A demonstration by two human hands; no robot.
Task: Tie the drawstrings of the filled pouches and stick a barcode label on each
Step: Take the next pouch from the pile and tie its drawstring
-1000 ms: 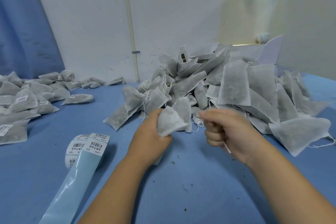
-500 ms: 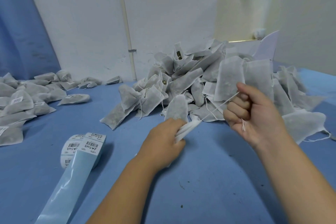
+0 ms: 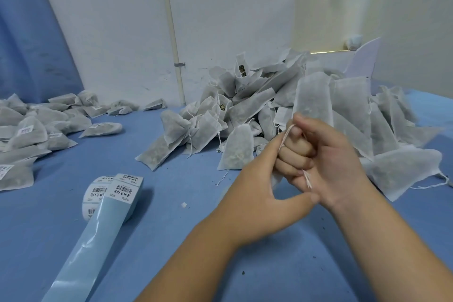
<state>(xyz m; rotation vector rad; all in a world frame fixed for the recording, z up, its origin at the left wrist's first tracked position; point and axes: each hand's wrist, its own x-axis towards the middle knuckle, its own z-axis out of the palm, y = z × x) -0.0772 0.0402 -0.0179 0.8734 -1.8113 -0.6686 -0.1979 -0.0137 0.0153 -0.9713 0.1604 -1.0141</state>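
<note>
My left hand (image 3: 255,179) grips a filled grey pouch; only a sliver of the pouch (image 3: 275,179) shows between my two hands. My right hand (image 3: 328,154) is a fist pressed against the left. It grips the white drawstring (image 3: 286,133), which loops over its knuckles, and the string's ends stick out below the fingers. A roll of barcode labels (image 3: 98,193) lies to the left on the blue table (image 3: 196,240), with its pale blue backing strip (image 3: 90,247) trailing toward me.
A big heap of untied pouches (image 3: 269,95) fills the middle and right behind my hands. One pouch (image 3: 239,147) stands just beyond my left hand. Labelled pouches (image 3: 36,132) lie spread at the left. A white wall closes the back.
My right hand, which had drawn the string taut up to the right, has come back down against my left hand. The string is now looped over its fingers.
</note>
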